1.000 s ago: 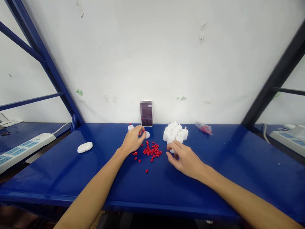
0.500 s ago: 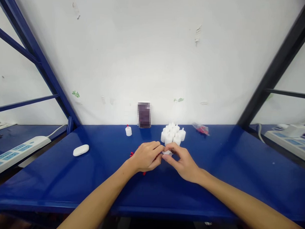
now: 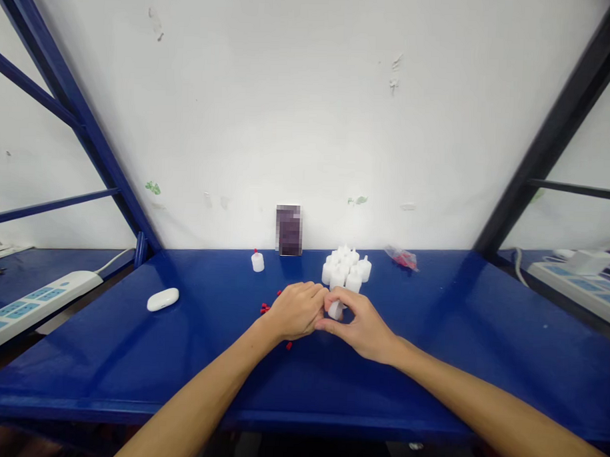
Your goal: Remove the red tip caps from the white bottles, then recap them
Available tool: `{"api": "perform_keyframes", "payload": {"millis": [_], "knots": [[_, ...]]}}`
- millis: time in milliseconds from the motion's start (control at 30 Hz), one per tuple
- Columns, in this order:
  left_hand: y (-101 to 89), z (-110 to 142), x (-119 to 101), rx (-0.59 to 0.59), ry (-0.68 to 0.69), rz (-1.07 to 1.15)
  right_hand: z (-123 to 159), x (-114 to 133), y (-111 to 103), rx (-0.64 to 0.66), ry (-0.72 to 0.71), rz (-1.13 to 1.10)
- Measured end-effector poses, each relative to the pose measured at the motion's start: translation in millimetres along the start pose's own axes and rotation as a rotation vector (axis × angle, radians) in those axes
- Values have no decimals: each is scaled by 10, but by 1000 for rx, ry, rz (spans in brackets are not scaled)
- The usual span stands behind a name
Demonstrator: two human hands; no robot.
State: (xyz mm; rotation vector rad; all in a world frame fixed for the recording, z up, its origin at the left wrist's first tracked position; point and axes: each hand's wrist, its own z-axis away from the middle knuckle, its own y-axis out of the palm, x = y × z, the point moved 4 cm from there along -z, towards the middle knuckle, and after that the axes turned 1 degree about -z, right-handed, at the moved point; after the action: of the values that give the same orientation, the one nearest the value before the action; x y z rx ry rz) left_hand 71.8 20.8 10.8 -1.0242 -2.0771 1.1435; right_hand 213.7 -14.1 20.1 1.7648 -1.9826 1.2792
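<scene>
The right hand (image 3: 366, 327) is gripping a small white bottle (image 3: 335, 310) between its thumb and fingers, over the blue surface (image 3: 456, 320). The left hand (image 3: 299, 313) is meeting the right one, but its fingertips are hiding, so I cannot tell what it is gripping. Little red caps (image 3: 265, 308) are lying beside it. More white bottles (image 3: 337, 276) are standing bunched up just behind the right hand. One bottle with a red tip (image 3: 258, 262) is standing alone farther left.

table (image 3: 299, 388): deep blue | bottles (image 3: 337, 276): plain white | caps (image 3: 265, 308): red | power strips (image 3: 39, 307): white, blue-patched | case (image 3: 163, 299): white | wall (image 3: 289, 108): off-white, green-flecked
</scene>
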Motion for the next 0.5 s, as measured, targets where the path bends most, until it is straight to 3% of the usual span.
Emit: {"api": "perform_keyframes", "payload": {"millis": [100, 200, 333, 400, 500], "knots": [[-140, 76, 226, -99, -190, 24, 13, 58, -150, -131, -197, 226], [-318, 220, 542, -145, -417, 22, -27, 39, -329, -175, -212, 383], [-311, 373, 820, 82, -525, 3, -90, -83, -411, -85, -104, 532], [-218, 418, 857, 198, -510, 40, -86, -152, -372, -28, -64, 593], [-100, 449, 841, 267, -483, 77, -57, -240, -290, 41, -14, 671]]}}
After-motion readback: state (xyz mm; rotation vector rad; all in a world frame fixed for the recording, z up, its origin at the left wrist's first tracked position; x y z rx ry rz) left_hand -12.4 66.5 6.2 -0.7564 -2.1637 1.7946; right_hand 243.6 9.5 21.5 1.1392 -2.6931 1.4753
